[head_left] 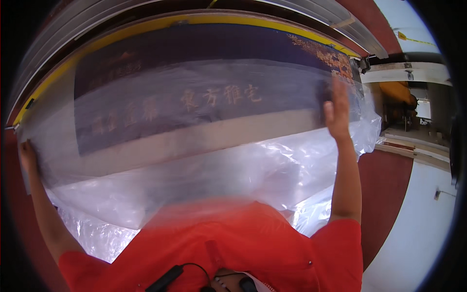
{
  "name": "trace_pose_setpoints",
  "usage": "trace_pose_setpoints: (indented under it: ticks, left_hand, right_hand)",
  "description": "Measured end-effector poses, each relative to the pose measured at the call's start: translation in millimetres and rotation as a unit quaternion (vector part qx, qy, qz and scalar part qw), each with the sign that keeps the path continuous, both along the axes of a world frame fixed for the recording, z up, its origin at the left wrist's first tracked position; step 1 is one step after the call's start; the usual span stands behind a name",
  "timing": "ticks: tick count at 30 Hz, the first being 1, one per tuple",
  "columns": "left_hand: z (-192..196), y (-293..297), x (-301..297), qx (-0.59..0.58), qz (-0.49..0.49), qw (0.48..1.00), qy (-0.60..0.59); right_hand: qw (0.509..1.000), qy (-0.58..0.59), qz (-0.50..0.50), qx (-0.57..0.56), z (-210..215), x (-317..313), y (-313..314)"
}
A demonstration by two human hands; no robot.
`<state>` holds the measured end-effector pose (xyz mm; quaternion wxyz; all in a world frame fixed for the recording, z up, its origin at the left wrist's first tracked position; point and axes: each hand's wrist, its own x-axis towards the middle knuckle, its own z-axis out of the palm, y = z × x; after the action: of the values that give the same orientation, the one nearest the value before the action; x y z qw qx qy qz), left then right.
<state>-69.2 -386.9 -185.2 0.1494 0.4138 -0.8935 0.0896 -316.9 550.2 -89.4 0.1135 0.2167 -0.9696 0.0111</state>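
So, film (287, 153) partly covered the panel (219, 41); left hand (28, 156) curled at its left end, grip unclear; right hand (338, 116) spread flat by its right.

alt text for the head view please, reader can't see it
A person's left hand is at the left edge of a wide translucent plastic sheet, the open right hand at its right side. The sheet partly covers a dark printed panel; a red shirt shows at the bottom.

Two bare hands (27, 156) (339, 111), two forearms (47, 214) (347, 180), two sleeves (80, 267) (340, 248), one red shirt (185, 238), at least one translucent plastic sheet (219, 168), one dark printed panel (194, 46).
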Motion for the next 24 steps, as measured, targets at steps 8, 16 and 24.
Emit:
trace_pose_setpoints:
  ticks: [8, 16, 24]
  left_hand:
    - [14.8, -0.5, 43.1, 0.026, -0.045, 0.999, 0.011]
    - [65.1, -18.6, 96.9, 0.222, -0.198, 0.953, 0.064]
    - [103.9, -42.8, 114.4, 0.415, -0.133, 0.843, 0.316]
  right_hand:
    - [0.998, -0.038, 0.040, 0.032, -2.7, 16.9, -72.7]
    - [0.989, 0.098, -0.015, -0.109, -5.9, -16.9, -54.4]
    - [0.976, 0.084, 0.028, -0.198, -4.7, -24.1, -59.0]
